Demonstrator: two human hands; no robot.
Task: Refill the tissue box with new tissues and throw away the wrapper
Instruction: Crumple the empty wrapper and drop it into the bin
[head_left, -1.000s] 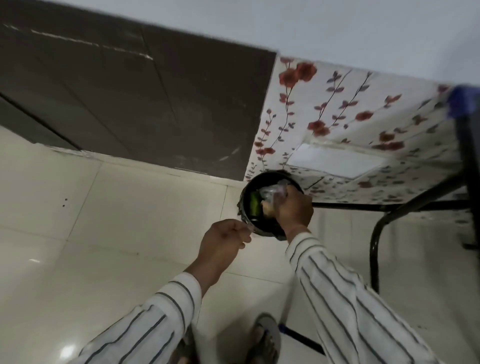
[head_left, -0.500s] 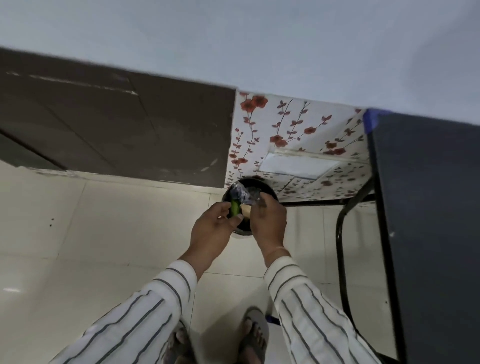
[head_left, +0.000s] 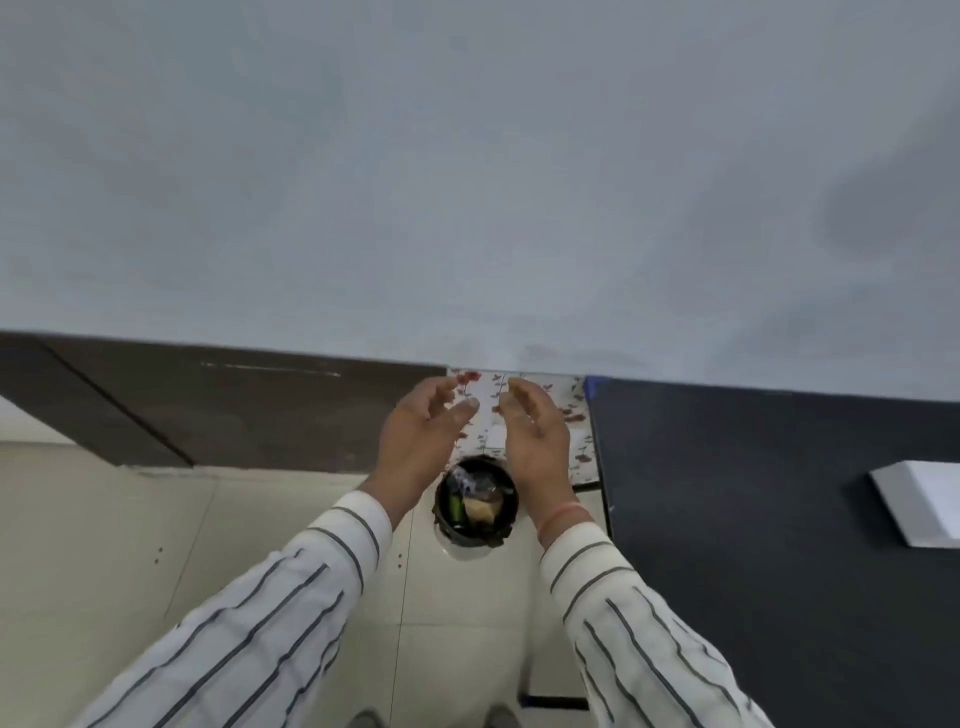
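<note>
A small round black bin (head_left: 441, 512) stands on the floor below my hands. Inside it lies the crumpled clear wrapper (head_left: 470, 487) on top of green and tan rubbish. My left hand (head_left: 423, 439) and my right hand (head_left: 535, 441) are raised above the bin, palms facing each other, fingers apart and empty. At the right edge, a white box (head_left: 919, 501) rests on the black table (head_left: 753, 519); only part of it shows.
A flowered panel (head_left: 574, 415) leans against the wall behind the bin. A dark skirting band (head_left: 234, 410) runs along the pale wall. Cream floor tiles (head_left: 156, 545) spread to the left. My striped sleeves fill the lower frame.
Both hands let go of the wrapper, which now lies in the bin, and lifted up and apart. The view tilted upward, showing more wall and the black table.
</note>
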